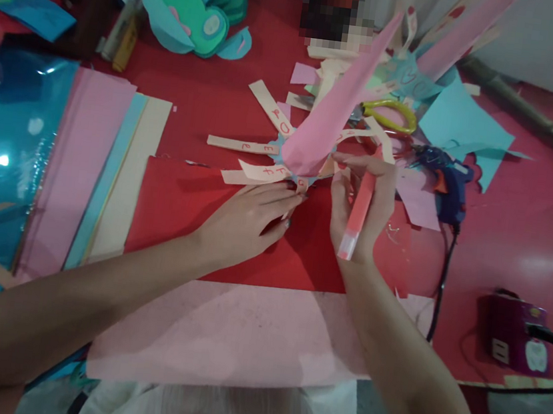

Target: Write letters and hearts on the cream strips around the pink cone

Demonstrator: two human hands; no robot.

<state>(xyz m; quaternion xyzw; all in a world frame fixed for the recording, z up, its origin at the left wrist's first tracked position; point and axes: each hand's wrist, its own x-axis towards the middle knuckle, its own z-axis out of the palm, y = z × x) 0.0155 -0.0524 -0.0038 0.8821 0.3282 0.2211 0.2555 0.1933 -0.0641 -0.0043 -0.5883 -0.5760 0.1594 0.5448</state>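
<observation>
My right hand (380, 186) is closed around a red marker (361, 207), its light end slanting down toward me. The marker's tip is hidden by the fingers, near the right side of a paper craft. That craft has a tall pink paper cone (325, 119) on a blue base (277, 148), with cream paper strips (242, 145) spreading out around it. Red letters are written on several strips. My left hand (249, 220) lies with fingers stretched out, fingertips touching the front strip (302, 184) at the cone's foot. A red sheet (178, 222) is under both hands.
Yellow-handled scissors (393, 112) and a blue glue gun (448, 181) lie to the right among paper scraps. A purple power box (517, 334) stands far right. Coloured paper sheets (83, 143) are stacked left. Green foam shapes (191, 2) sit at the back.
</observation>
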